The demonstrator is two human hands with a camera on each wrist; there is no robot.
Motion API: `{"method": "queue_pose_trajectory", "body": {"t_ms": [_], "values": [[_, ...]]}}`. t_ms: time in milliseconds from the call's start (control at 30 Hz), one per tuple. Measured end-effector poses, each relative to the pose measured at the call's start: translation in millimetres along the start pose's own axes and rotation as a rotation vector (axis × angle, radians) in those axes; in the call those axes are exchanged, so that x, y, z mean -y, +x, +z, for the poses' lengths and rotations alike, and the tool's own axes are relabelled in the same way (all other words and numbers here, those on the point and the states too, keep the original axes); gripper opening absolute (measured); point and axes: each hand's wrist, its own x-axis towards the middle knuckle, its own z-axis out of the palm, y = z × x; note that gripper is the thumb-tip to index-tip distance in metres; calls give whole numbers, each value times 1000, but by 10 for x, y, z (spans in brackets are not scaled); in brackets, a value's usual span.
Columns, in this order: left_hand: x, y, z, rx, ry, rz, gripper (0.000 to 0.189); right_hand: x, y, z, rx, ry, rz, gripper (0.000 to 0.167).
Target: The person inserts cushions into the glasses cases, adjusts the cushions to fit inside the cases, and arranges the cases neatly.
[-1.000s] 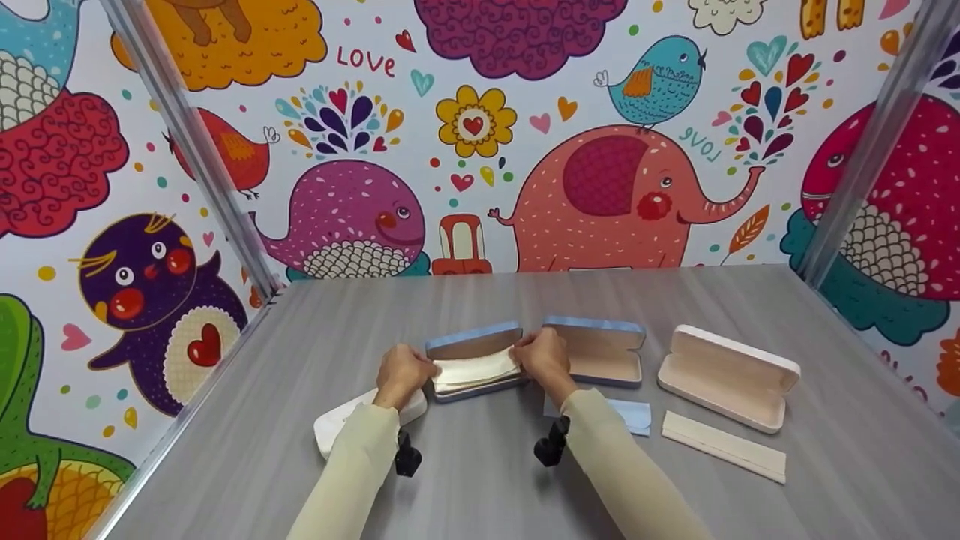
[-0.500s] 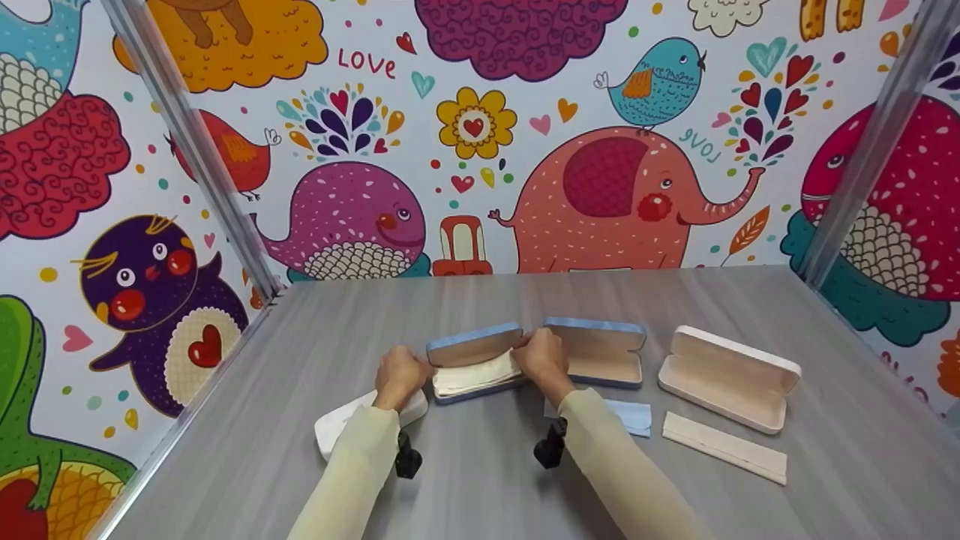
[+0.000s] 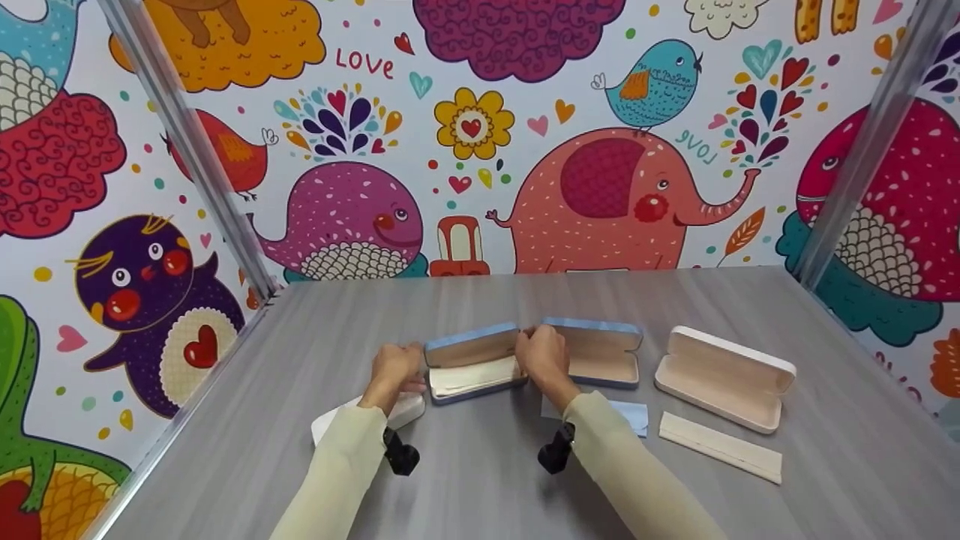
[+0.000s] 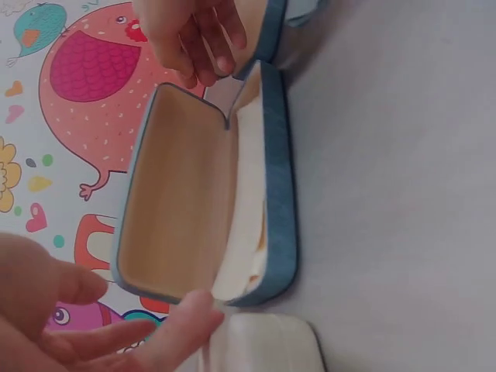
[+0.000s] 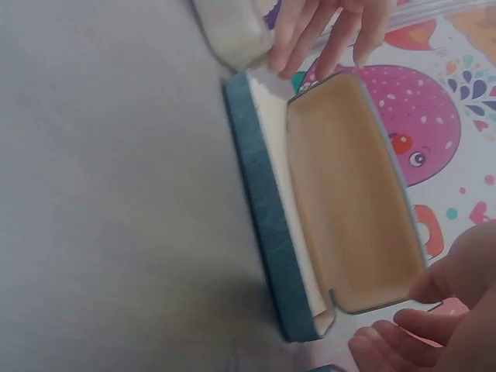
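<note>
A blue glasses case (image 3: 472, 346) stands open on the table, its lid tilted back to show a tan lining. Folded cream cloth (image 3: 476, 376) lies along its base, within the walls. Just off the case's left end is my left hand (image 3: 397, 367), fingers spread and holding nothing; one fingertip overlaps the case's corner in the left wrist view. At the other end, my right hand (image 3: 544, 352) has its thumb (image 5: 428, 285) right at the lid's corner, with the other fingers loosely bent and nothing in them. A closed white case (image 4: 267, 345) sits beside the left hand.
Right of the hands, a second blue case (image 3: 604, 367) stands open, with a light blue cloth (image 3: 630, 417) in front, partly under my right sleeve. Farther right are an open white case (image 3: 720, 390) and a folded beige cloth (image 3: 721, 448). A patterned wall (image 3: 472, 45) closes off the back.
A second ago both hands held the cream cloth by its ends above the case's base. It has been lowered in and let go. My left hand has drawn back slightly left.
</note>
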Motion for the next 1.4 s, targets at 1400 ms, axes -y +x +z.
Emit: {"method": "queue_pose_trajectory", "body": {"t_ms": [1400], "values": [[-101,59,132,250,-246,-135,75,119,255,-40,265,115,236,76]]}}
